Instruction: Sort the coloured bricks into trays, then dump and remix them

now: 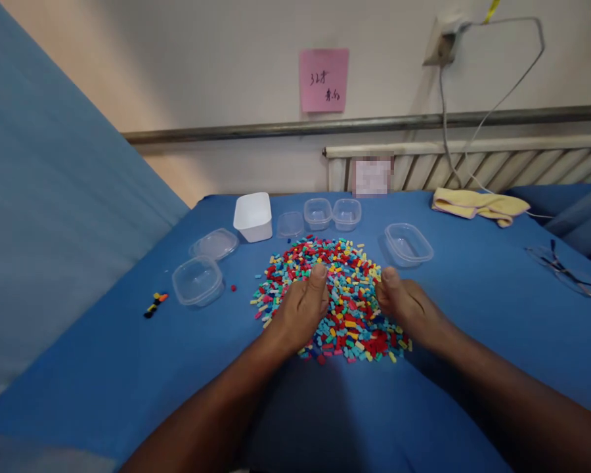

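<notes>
A wide pile of small colourful plastic building bricks [347, 289] lies on the blue cloth, in red, yellow, light blue, green and pink. Above its left part is my left hand [301, 307], fingers curled in and thumb pointing up. My right hand [410, 305] mirrors it over the pile's right edge, also with a raised thumb and curled fingers. A gap with bricks below separates the two hands. No brick shows in either hand, though the fingertips are mostly hidden. Whether the hands touch the pile I cannot tell.
Around the pile stand a white tub [253, 220], clear plastic containers [197, 282] and lids [215, 244]. Black, yellow and orange pieces [156, 305] lie left. A yellow cloth [477, 205] and glasses [566, 268] lie right. Behind are a radiator [512, 161] and a cable [444, 125].
</notes>
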A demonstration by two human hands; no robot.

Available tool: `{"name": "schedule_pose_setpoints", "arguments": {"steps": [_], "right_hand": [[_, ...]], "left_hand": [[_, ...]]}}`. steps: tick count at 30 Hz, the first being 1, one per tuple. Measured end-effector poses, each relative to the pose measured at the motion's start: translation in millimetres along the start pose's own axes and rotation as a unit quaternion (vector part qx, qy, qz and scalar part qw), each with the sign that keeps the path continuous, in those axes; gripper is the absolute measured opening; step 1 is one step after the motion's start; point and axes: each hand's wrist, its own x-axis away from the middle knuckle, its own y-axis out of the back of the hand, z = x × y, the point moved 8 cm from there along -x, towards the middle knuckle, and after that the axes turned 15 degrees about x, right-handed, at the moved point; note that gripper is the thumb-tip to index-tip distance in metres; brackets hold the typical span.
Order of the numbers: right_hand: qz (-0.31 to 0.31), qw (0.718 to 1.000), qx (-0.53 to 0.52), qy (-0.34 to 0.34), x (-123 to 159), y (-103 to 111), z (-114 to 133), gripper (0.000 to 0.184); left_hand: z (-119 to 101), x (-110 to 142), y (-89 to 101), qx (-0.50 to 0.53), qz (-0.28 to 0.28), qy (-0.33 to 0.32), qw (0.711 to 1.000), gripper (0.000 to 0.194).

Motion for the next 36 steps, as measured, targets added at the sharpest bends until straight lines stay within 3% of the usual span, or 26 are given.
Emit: {"name": "schedule_pose_setpoints", "arguments": {"steps": [9,13,24,36], "right_hand": [[0.035,0.997,-0.039,-0.051,1,4,-9,0.077],[0.036,0.997,-0.032,-0.056,0,6,-9,0.079],[0.035,0.997,-0.050,-0.056,-6,9,-7,0.083],[0.032,0.997,-0.048,-0.048,-9,9,-7,0.084]], "left_hand": [[10,8,8.1,0.031,0.003,0.071,0.997,0.083],[10,7,1.8,-0.001,0.026,0.067,0.997,0.082],[4,-2,-7.6,-0.025,0.006,0.057,0.998,0.086],[5,-4,-6.9,-0.024,0.013,0.039,0.999,0.087]]}}
